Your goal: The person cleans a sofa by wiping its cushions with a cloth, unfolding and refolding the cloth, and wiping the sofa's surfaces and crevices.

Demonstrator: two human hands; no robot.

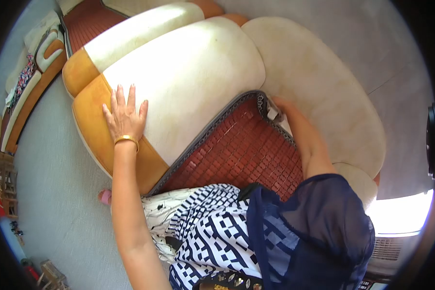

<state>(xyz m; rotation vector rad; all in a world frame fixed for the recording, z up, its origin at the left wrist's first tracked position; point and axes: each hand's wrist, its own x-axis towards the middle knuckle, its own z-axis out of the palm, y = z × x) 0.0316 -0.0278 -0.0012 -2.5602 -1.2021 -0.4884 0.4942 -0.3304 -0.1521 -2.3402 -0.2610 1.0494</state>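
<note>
My left hand (125, 116) lies flat with its fingers spread on a cream and orange sofa armrest (188, 72). A gold bracelet circles its wrist. My right hand (281, 107) reaches down beside the sofa backrest (319, 92), at the far corner of a reddish-brown tile seat mat (241, 150) with a dark braided edge. A pale, cloth-like piece (272, 114) is at its fingers, which are bent and partly hidden. Whether that piece is loose or belongs to the mat, I cannot tell.
Another sofa section (145, 31) stands beyond the armrest, with a second red mat (89, 21) behind it. A further sofa (34, 92) with a patterned cloth is at the left. Grey floor (58, 179) runs between them. Wooden stools (2, 183) stand at the left edge.
</note>
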